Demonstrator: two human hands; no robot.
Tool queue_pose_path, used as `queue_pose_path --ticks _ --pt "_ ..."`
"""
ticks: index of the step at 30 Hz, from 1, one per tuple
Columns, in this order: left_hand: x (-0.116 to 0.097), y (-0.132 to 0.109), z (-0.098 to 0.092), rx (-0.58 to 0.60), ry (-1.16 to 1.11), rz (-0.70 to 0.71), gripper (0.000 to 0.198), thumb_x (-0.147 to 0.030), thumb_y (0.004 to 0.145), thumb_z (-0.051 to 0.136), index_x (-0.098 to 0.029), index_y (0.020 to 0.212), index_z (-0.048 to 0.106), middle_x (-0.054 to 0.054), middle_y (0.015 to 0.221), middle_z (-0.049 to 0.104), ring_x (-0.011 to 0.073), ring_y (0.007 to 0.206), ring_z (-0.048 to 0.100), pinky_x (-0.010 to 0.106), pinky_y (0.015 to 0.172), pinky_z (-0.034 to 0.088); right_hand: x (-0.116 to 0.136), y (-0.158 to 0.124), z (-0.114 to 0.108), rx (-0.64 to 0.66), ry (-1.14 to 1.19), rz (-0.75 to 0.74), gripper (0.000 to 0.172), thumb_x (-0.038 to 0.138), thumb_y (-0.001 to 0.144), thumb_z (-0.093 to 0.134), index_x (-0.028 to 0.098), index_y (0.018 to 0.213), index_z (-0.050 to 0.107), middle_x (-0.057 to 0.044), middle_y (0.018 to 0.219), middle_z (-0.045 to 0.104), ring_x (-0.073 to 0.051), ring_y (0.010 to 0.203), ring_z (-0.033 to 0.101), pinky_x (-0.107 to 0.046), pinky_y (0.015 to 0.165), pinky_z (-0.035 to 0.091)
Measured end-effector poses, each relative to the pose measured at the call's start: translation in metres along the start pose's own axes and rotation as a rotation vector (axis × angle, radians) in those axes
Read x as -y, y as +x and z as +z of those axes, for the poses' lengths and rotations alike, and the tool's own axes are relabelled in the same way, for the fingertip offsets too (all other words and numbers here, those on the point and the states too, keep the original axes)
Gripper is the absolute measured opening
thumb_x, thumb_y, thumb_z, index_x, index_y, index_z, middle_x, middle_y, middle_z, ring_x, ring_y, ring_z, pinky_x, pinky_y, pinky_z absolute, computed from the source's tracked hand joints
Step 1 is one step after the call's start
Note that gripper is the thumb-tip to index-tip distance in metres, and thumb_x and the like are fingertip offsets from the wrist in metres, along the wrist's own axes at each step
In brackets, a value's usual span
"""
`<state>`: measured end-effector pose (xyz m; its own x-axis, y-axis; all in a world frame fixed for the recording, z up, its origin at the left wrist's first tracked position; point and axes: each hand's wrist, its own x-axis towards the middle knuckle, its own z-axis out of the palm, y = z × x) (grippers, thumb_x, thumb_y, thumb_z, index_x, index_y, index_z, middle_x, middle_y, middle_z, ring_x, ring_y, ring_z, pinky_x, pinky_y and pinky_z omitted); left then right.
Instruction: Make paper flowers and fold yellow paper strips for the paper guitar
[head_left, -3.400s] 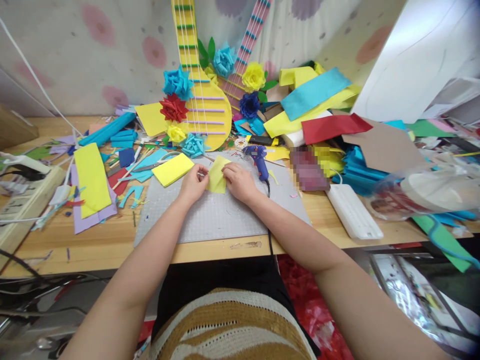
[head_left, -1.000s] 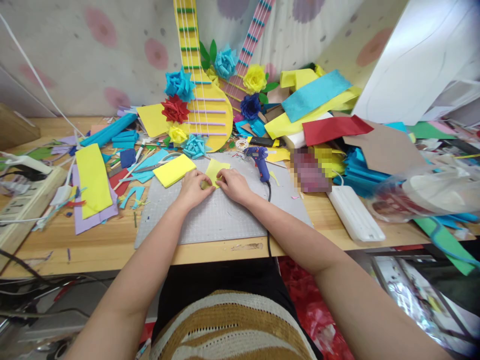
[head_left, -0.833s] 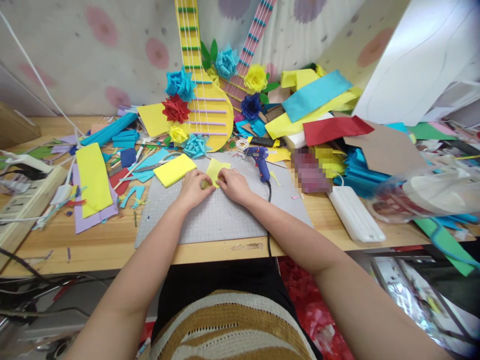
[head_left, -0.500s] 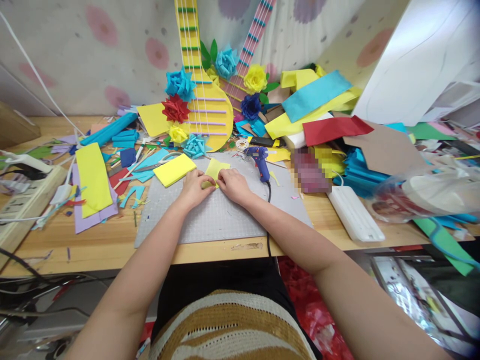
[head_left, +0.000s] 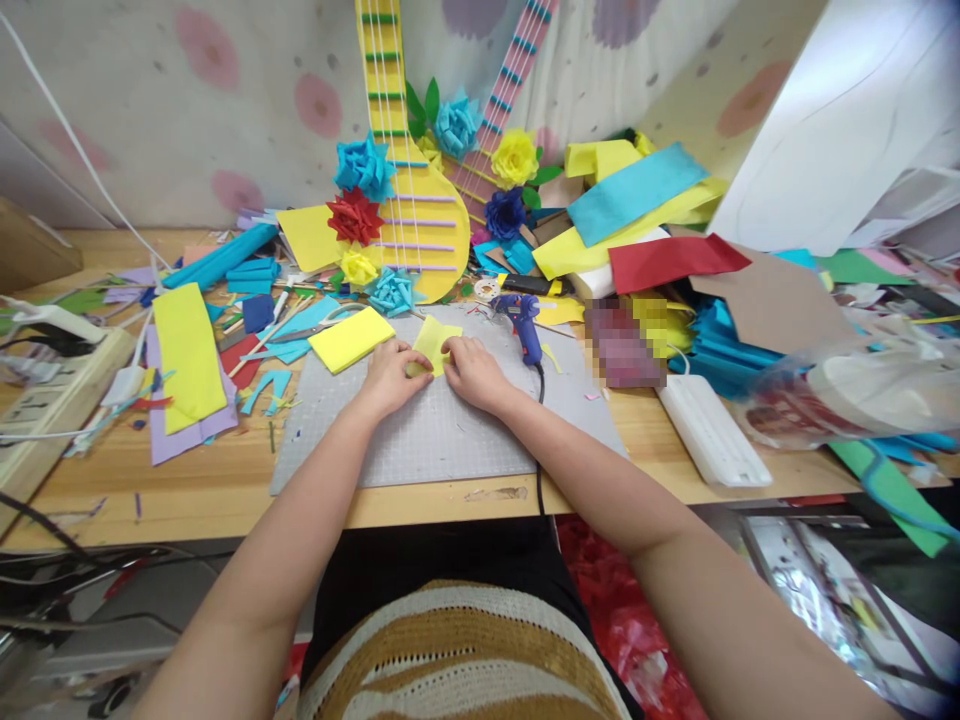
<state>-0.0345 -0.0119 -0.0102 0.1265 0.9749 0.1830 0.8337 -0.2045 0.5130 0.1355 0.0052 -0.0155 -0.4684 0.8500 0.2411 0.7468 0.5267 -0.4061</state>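
A small yellow paper sheet [head_left: 433, 342] is grasped at its near left edge by the left fingers [head_left: 406, 355], while its right side is met by the right fingers [head_left: 457, 351], though whether it is pinched or merely pressed there cannot be told. Beneath both sets of fingers, the counter [head_left: 420, 508] is covered by a grey cutting mat [head_left: 450, 440]. A folded yellow stack [head_left: 351, 339] is set just left of the left fingers, and a blue glue gun [head_left: 526, 328] is placed right of the right fingers.

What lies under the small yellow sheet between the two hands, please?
The gray gridded cutting mat shows around the yellow sheet, so apparently continues beneath. Whatever the sheet, left hand and right hand cover cannot be seen.
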Motion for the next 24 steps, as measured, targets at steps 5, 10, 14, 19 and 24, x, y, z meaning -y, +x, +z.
queue_pose_path --ticks 5,10,14,19,24 --pt "-0.002 -0.001 -0.003 0.013 -0.003 -0.007 0.012 -0.030 0.069 0.068 -0.025 0.079 0.071 0.004 0.094 0.052 0.0233 0.099 0.047 0.040 0.093 0.037 -0.008 0.001 0.002 -0.061 -0.004 0.042 0.026 0.008 0.079 0.035 0.014 0.098 0.051 -0.013 0.099 0.056 -0.023 0.093 0.047 -0.036 0.083 0.038" --pt "-0.005 -0.001 -0.002 0.010 0.017 -0.009 0.013 -0.031 0.070 0.066 -0.024 0.080 0.070 0.005 0.095 0.052 0.0242 0.099 0.047 0.041 0.093 0.037 0.001 -0.001 -0.003 -0.022 -0.034 0.065 0.021 0.021 0.083 0.043 0.013 0.100 0.051 -0.013 0.099 0.055 -0.025 0.093 0.047 -0.035 0.079 0.038" --pt "-0.012 -0.001 0.002 -0.038 0.055 -0.082 0.015 -0.036 0.071 0.066 -0.023 0.076 0.070 0.006 0.095 0.052 0.0264 0.100 0.047 0.042 0.091 0.036 0.008 0.000 -0.005 0.009 -0.066 0.072 0.022 0.027 0.083 0.049 0.014 0.101 0.051 -0.013 0.101 0.055 -0.024 0.095 0.047 -0.034 0.079 0.038" --pt "-0.015 0.001 0.003 -0.024 0.067 -0.109 0.015 -0.037 0.071 0.067 -0.023 0.077 0.069 0.006 0.097 0.051 0.0259 0.103 0.046 0.041 0.092 0.036 0.006 0.000 -0.004 0.016 -0.071 0.094 0.021 0.026 0.084 0.049 0.014 0.101 0.050 -0.012 0.101 0.055 -0.023 0.094 0.048 -0.033 0.080 0.038" --pt "-0.001 0.002 -0.003 0.061 0.010 -0.034 0.017 -0.031 0.069 0.067 -0.023 0.084 0.068 0.005 0.100 0.050 0.0242 0.105 0.045 0.040 0.097 0.035 0.004 0.001 -0.003 0.018 -0.071 0.095 0.019 0.022 0.084 0.047 0.014 0.101 0.051 -0.012 0.100 0.055 -0.023 0.093 0.047 -0.033 0.079 0.038"
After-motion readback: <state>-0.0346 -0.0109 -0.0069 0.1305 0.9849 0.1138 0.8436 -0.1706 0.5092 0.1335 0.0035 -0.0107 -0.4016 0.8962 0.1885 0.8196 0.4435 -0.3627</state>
